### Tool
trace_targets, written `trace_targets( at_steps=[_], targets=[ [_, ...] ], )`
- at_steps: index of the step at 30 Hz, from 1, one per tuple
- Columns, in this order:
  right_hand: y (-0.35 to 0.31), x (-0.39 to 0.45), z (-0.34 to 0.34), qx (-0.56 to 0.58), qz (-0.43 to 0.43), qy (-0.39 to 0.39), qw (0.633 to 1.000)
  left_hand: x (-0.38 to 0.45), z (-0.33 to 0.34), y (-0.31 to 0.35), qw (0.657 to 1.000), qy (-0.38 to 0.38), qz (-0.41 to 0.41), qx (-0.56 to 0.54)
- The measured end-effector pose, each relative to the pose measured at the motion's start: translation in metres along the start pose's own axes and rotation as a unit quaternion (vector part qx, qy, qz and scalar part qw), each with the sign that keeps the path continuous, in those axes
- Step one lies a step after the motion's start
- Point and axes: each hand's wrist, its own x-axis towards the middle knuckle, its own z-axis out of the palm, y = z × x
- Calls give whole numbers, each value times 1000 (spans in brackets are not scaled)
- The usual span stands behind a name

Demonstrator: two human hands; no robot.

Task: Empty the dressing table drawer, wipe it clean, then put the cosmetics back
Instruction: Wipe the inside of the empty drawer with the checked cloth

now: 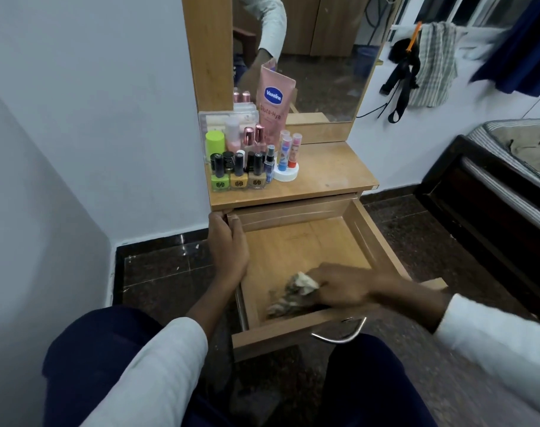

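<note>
Drawer: the light wooden dressing-table drawer (296,241) stands pulled far out over the dark speckled floor, and you have it empty.
Cloth: a crumpled, pale, stained rag (293,292) lies on the drawer bottom near the front wall.
Right hand: your right hand (345,286) presses down on the rag, fingers closed over it; its outline is blurred.
Left hand: your left hand (228,251) clamps the drawer's left side wall, apart from the right.
Cosmetics: the cluster of small nail-polish bottles, tubes and sticks (247,158) stands on the wooden table top (327,171), just above the drawer.
Risk, drawer: hard pressure this far out could probably tip or unseat it if you loosen your left grip.
Risk, bottles: shaking passed to the table top may topple the close-packed bottles, perhaps into the drawer.
Risk, handle: the curved metal handle (342,332) sits close to your knees and could snag.
</note>
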Motion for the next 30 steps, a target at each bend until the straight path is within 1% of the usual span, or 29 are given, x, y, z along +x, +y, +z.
trace_targets(
  at_steps=[2, 3, 5, 6, 7, 8, 9, 11, 12, 13, 15, 17, 18, 20, 21, 22, 24, 26, 27, 28, 30],
  targets=[
    [-18, 20, 15, 101, 24, 40, 994, 0, 0, 1, 1000, 3, -6, -6],
    [-23, 25, 16, 165, 50, 74, 982, 0, 0, 2, 1000, 2, -10, -7],
    [-25, 28, 10, 297, 75, 151, 940, 0, -1, 3, 1000, 3, -13, -4],
    [-24, 28, 7, 345, 76, 184, 917, 1, -1, 4, 1000, 3, -11, -5],
    [-26, 27, 6, 366, 72, 203, 905, 1, 0, 5, 1000, 2, -13, -7],
    [-35, 27, 7, 364, 61, 200, 908, 0, 0, 5, 1000, 2, -21, -11],
    [-42, 30, 12, 348, 46, 169, 921, 0, 1, 4, 999, 2, -32, -22],
    [-59, 38, 26, 280, 25, 72, 957, -2, 1, 6, 997, 11, -54, -53],
    [-66, 39, 28, 234, 25, 41, 971, -3, 2, 6, 995, 16, -66, -73],
    [-68, 41, 27, 212, 21, 28, 977, -3, 3, 5, 992, 18, -82, -94],
    [-72, 42, 26, 253, 23, 27, 967, -4, 3, 4, 983, 17, -112, -141],
    [-80, 40, 23, 315, 36, 45, 947, -4, 3, 2, 973, 9, -137, -186],
    [-85, 42, 19, 325, 38, 56, 943, -3, 3, -3, 970, 1, -149, -191],
    [-89, 53, 9, 341, 13, 81, 936, 2, 3, -13, 973, -14, -151, -175],
    [-88, 62, 4, 360, -10, 99, 928, 5, 6, -19, 968, -15, -159, -196],
    [-88, 70, -1, 382, -29, 118, 916, 8, 9, -29, 960, -18, -169, -224],
    [-85, 81, -9, 444, -42, 154, 882, 13, 21, -55, 950, -27, -173, -258],
    [-79, 92, -4, 509, -56, 143, 847, 15, 28, -70, 949, -29, -185, -255],
    [-77, 91, -1, 516, -61, 126, 845, 13, 25, -64, 952, -30, -192, -238],
    [-73, 88, 4, 508, -54, 104, 854, 9, 18, -51, 958, -32, -184, -217],
    [-67, 72, 8, 458, -41, 32, 887, 3, 5, -27, 966, -33, -175, -189]
  ],
)
